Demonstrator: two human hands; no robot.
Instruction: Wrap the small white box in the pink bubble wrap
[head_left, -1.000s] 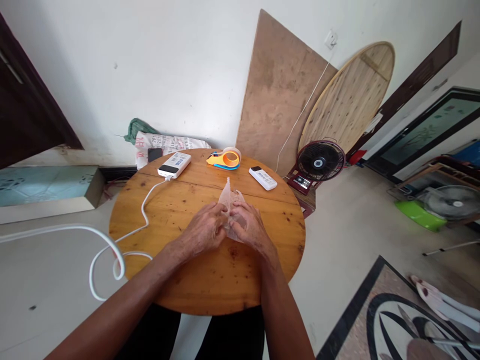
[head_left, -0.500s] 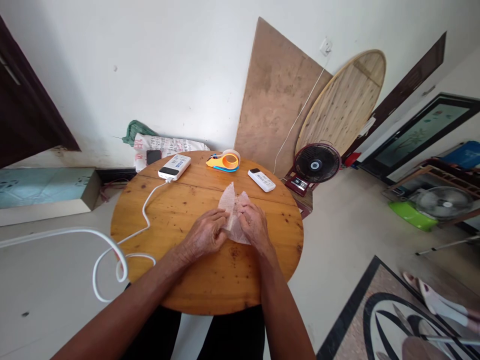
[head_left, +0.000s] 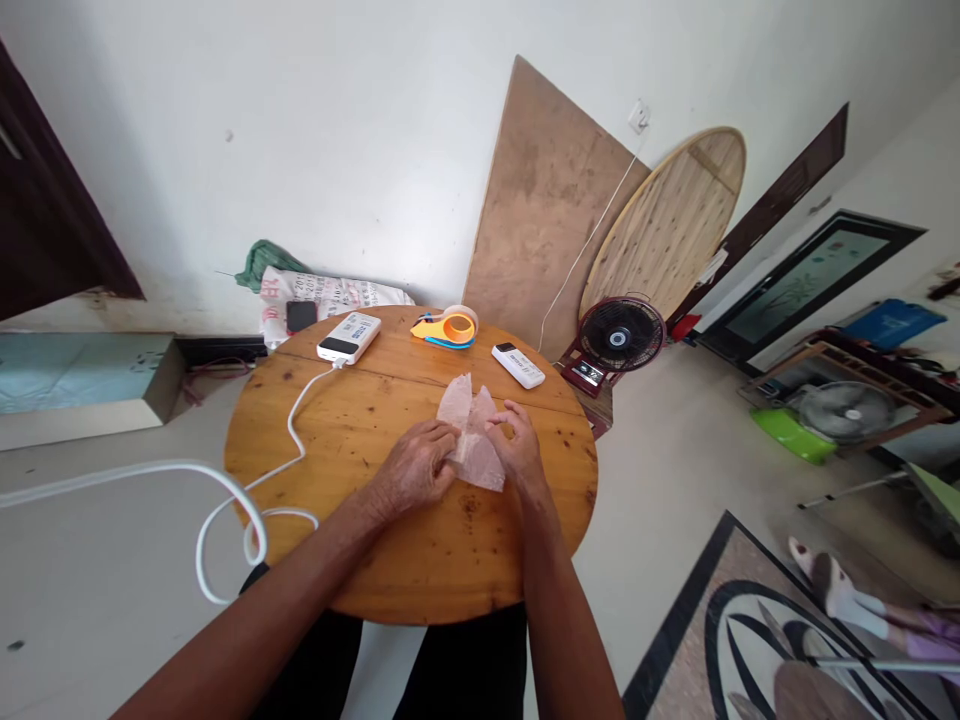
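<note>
A thin, crinkled, pale pink translucent sheet [head_left: 480, 462] lies on the round wooden table [head_left: 300, 420], its far edge parted into two pointed flaps. My left hand [head_left: 420, 462] rests at its left side, fingers curled closed on the edge near the middle. At the right flap is my right hand [head_left: 519, 445], thumb and index finger bent together in a pinch at the sheet's edge, other fingers lifted. Beyond the sheet sits an orange and blue tape dispenser [head_left: 446, 328] with a tape roll.
A white power bank [head_left: 349, 338] with a white cable [head_left: 294, 425] plugged in lies at the table's back left. Another white power bank [head_left: 518, 366] is at the back right. Past the table stand a dark red fan [head_left: 619, 338] and a leaning board [head_left: 547, 190]. Another person's feet [head_left: 821, 575] show at right.
My right hand has lifted its fingers off the sheet and shifted slightly right, uncovering more of the right flap. My left hand stays in place. The view has turned a little.
</note>
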